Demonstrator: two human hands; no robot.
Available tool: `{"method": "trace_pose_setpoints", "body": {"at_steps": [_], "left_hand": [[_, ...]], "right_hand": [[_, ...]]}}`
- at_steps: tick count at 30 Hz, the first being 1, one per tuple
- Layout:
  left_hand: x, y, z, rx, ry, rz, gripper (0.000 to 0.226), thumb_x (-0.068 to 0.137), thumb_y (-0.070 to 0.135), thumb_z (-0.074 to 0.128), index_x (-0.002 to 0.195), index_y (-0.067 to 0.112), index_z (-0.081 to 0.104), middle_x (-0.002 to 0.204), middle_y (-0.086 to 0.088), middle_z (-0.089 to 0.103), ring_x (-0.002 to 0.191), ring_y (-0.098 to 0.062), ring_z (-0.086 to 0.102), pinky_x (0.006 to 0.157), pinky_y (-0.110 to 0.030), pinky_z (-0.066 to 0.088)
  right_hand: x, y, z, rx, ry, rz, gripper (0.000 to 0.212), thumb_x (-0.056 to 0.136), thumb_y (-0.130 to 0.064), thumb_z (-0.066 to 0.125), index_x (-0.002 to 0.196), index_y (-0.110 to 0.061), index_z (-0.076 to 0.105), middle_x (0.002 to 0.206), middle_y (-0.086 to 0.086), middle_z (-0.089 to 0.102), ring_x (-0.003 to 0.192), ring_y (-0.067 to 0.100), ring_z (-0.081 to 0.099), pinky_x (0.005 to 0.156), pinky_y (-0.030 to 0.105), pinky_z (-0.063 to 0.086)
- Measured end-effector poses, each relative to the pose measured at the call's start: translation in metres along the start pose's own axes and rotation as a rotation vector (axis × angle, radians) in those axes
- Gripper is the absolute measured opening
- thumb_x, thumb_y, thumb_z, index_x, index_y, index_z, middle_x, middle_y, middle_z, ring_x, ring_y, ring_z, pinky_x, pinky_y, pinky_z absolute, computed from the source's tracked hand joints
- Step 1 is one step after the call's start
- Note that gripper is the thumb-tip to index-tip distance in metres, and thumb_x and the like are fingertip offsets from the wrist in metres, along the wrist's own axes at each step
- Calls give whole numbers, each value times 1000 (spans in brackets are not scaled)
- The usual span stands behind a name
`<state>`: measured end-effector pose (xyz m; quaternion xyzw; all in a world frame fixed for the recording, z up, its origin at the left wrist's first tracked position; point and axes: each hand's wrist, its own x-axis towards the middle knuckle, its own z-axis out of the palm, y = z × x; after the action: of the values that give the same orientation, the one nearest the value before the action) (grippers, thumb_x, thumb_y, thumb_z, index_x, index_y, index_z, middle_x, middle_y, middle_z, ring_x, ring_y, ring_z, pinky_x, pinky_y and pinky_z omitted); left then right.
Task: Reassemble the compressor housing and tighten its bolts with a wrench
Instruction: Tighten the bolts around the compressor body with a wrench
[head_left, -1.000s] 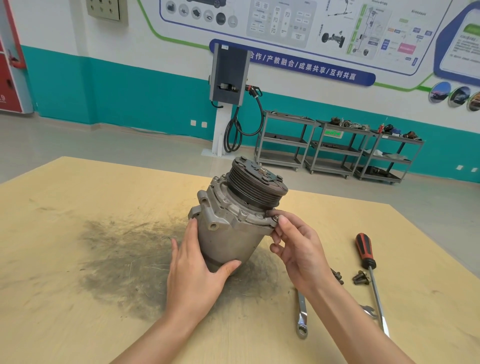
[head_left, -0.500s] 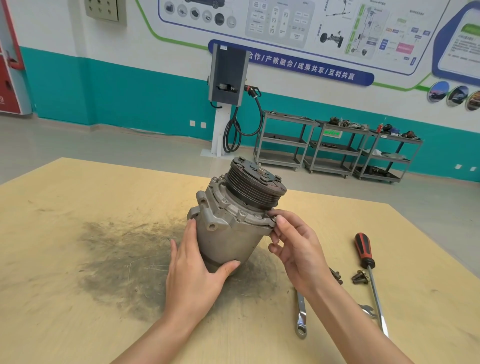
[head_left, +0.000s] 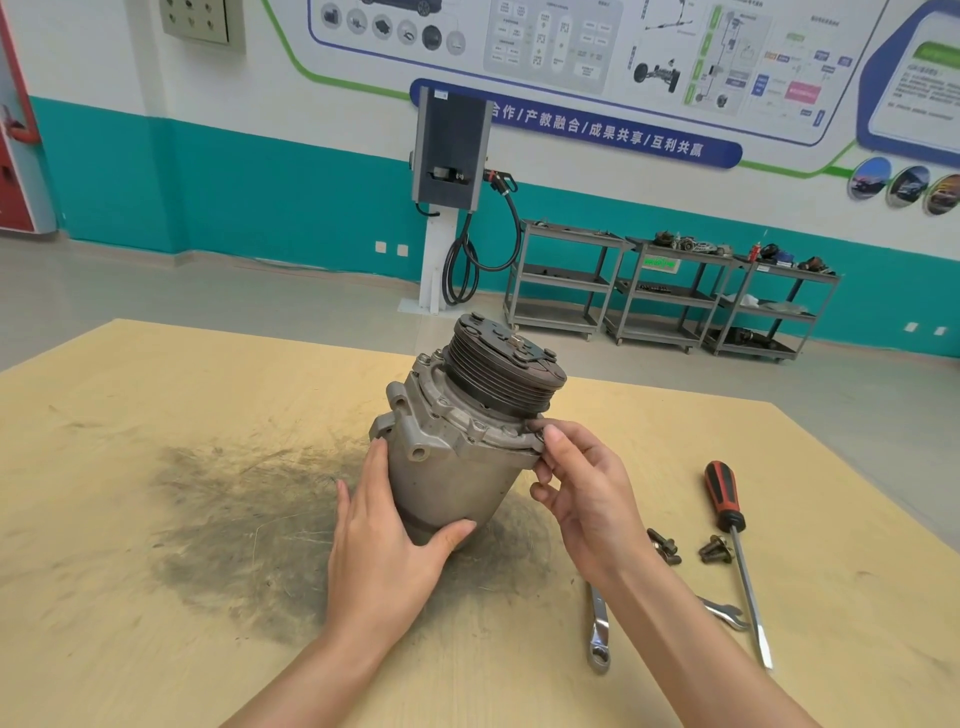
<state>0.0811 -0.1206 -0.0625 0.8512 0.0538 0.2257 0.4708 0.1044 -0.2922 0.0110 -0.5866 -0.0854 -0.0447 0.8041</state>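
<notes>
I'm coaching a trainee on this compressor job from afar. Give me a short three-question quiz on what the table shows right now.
1. True or false: the wrench is in the right hand.
2. Which tool lies farthest right on the table? A) hammer B) red-handled screwdriver C) pliers
3. Fill in: the left hand steadies the compressor, which stands tilted with its ______ end up.

Key:
1. False. The wrench lies on the table; the right hand's fingers pinch at the rim of the housing flange, perhaps on a bolt there. Loose bolts lie beside the screwdriver.
2. B
3. pulley
</notes>
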Motion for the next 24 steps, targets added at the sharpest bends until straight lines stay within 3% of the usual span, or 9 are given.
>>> {"method": "trace_pose_setpoints", "body": {"at_steps": [5, 10, 13, 19, 21, 24], "left_hand": [[0, 2, -1, -8, 5, 1, 116, 64, 59, 79, 155, 31, 11, 161, 12, 24, 152, -32, 4, 118, -51, 22], [-1, 2, -1, -14, 4, 0, 116, 65, 58, 79, 155, 33, 11, 161, 12, 23, 152, -30, 3, 118, -51, 22], [0, 2, -1, -18, 1, -1, 116, 66, 58, 79, 155, 33, 10, 161, 12, 23, 152, -30, 3, 117, -50, 22], [0, 3, -1, -13, 3, 2, 117, 66, 56, 80, 156, 30, 10, 162, 11, 22, 152, -31, 3, 119, -50, 21], [0, 3, -1, -14, 5, 0, 116, 66, 56, 80, 156, 30, 11, 161, 11, 23, 152, -31, 3, 119, -50, 20], [0, 3, -2, -17, 1, 0, 116, 66, 57, 80, 155, 31, 10, 162, 12, 21, 152, -31, 2, 119, -50, 21]], "right_hand": [[3, -1, 8, -39, 108, 26, 16, 83, -16, 70, 83, -13, 54, 72, 2, 55, 55, 7, 44, 49, 21, 37], [-2, 1, 2, -2, 33, -14, 18, 83, -34, 63, 88, -18, 68, 67, -3, 49, 58, 8, 45, 52, 23, 38], [-2, 3, 1, 0, 15, -24, 18, 83, -33, 61, 87, -21, 75, 70, -1, 49, 60, 8, 45, 54, 23, 38], [2, 2, 11, -9, 144, 5, 19, 79, -23, 72, 80, -14, 55, 68, -2, 55, 52, 6, 43, 48, 20, 38], [3, 1, 12, -35, 167, 15, 19, 81, -20, 73, 82, -14, 55, 68, -1, 55, 52, 6, 42, 49, 21, 37], [0, 1, 10, -18, 131, 10, 23, 76, -30, 72, 87, -15, 59, 69, -2, 54, 54, 7, 43, 50, 22, 37]]}}
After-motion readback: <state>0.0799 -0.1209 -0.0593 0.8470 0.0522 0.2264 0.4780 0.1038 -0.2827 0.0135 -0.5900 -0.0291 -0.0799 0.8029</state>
